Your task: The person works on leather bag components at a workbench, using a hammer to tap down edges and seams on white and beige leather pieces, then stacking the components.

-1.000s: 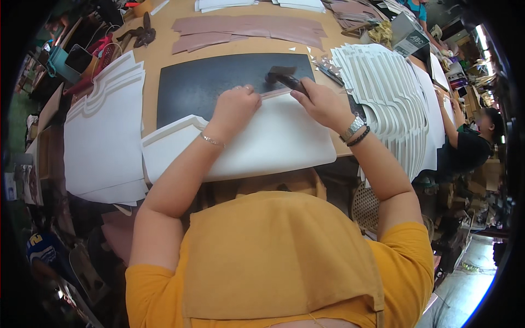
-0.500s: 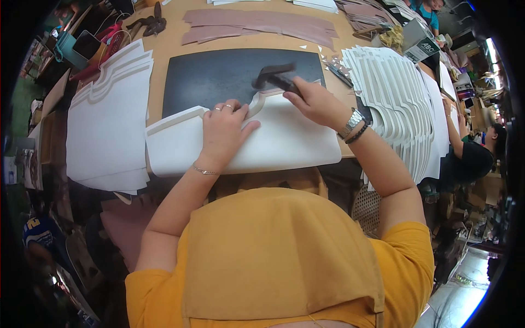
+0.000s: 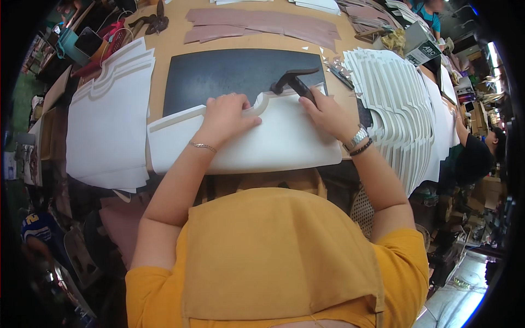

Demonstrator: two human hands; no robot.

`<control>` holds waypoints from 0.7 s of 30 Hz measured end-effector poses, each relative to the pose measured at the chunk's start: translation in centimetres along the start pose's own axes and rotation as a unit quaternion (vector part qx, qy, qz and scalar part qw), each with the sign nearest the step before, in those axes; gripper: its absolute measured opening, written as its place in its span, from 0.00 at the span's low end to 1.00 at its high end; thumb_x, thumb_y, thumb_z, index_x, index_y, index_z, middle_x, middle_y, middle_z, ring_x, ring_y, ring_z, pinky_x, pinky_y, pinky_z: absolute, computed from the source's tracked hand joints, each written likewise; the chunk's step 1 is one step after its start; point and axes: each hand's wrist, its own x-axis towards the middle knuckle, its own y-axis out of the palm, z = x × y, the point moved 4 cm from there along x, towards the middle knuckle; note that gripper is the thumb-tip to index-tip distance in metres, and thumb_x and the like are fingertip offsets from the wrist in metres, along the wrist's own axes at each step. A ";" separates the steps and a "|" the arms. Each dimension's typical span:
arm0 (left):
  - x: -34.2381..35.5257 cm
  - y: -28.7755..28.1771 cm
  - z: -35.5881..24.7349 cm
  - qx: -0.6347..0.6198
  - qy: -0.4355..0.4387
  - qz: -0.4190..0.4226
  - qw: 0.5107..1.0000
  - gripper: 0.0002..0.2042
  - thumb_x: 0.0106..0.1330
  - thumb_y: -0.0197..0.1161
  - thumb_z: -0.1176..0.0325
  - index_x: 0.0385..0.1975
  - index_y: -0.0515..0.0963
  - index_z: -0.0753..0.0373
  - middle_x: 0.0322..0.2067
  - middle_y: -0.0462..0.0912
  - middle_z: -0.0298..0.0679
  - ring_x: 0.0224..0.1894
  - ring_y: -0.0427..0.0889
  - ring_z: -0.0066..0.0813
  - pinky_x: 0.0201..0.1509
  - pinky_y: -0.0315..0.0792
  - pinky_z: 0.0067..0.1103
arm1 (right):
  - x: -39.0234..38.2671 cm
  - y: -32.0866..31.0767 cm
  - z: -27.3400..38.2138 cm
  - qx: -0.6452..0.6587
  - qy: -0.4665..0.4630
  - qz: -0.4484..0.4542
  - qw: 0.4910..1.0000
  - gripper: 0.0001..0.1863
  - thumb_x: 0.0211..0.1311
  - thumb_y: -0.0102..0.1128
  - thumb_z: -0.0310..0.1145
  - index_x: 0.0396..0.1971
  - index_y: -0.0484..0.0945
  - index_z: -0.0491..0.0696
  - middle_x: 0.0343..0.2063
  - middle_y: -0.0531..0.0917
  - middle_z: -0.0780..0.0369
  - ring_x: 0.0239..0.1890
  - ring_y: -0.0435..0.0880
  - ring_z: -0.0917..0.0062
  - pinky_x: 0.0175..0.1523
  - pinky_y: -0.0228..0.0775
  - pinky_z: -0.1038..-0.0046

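A large white sheet (image 3: pixel 262 142) with a folded, curved far edge lies in front of me, partly over a black board (image 3: pixel 219 76). My left hand (image 3: pixel 231 115) is closed at its far edge, fingers curled over the fold and thumb lying on the white surface. In my right hand (image 3: pixel 331 115) is a dark hammer (image 3: pixel 298 82), gripped by the handle. Its head rests at or just above the folded edge, right of the curved notch; whether it touches I cannot tell.
Left of the board lies a stack of white cut pieces (image 3: pixel 109 126); a fanned stack of similar pieces (image 3: pixel 388 109) is on the right. Brownish-pink strips (image 3: pixel 262 27) lie beyond the board. A cutter (image 3: pixel 342 76) sits among scraps. Another person (image 3: pixel 473 158) works at far right.
The hammer has come down toward the folded edge and slightly right, with my right hand lower. My left hand's fingers have curled in more at the edge.
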 end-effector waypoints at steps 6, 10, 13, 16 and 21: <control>3.0 0.0 -1.4 0.005 0.021 0.002 1.000 0.23 0.53 0.72 0.51 0.45 0.84 0.60 0.40 0.88 0.43 0.46 0.84 0.41 0.56 0.68 0.34 | 0.1 -0.3 -0.5 0.030 -0.057 -0.024 0.998 0.22 0.73 0.51 0.48 0.41 0.70 0.40 0.27 0.82 0.45 0.34 0.82 0.48 0.41 0.72 0.54; 4.8 0.1 -2.2 -0.068 -0.025 0.010 0.997 0.20 0.57 0.68 0.53 0.46 0.86 0.57 0.40 0.88 0.43 0.47 0.85 0.41 0.57 0.68 0.36 | 1.3 -0.1 -1.0 -0.019 -0.047 -0.040 0.998 0.21 0.73 0.51 0.47 0.40 0.70 0.40 0.25 0.81 0.45 0.33 0.82 0.47 0.40 0.71 0.52; 5.3 1.3 -1.7 -0.130 -0.038 -0.031 0.990 0.19 0.58 0.68 0.53 0.45 0.87 0.57 0.39 0.89 0.43 0.45 0.86 0.42 0.56 0.71 0.35 | 1.3 0.3 -1.4 -0.011 -0.044 -0.034 0.998 0.20 0.73 0.50 0.47 0.39 0.70 0.41 0.25 0.81 0.44 0.33 0.81 0.46 0.40 0.71 0.51; 5.3 2.1 -1.6 -0.151 -0.024 -0.083 0.985 0.19 0.58 0.68 0.54 0.44 0.87 0.57 0.38 0.89 0.43 0.44 0.86 0.43 0.53 0.74 0.34 | 1.1 0.7 -1.7 -0.014 -0.041 -0.042 0.998 0.20 0.73 0.51 0.47 0.39 0.70 0.41 0.26 0.81 0.44 0.33 0.81 0.45 0.40 0.71 0.50; 5.0 2.9 -1.7 -0.165 0.018 -0.134 0.977 0.15 0.60 0.66 0.59 0.44 0.87 0.57 0.39 0.88 0.41 0.43 0.86 0.41 0.50 0.77 0.32 | 1.0 0.8 -1.6 -0.009 -0.046 -0.050 0.998 0.20 0.73 0.51 0.47 0.39 0.70 0.41 0.26 0.81 0.44 0.33 0.81 0.45 0.40 0.71 0.50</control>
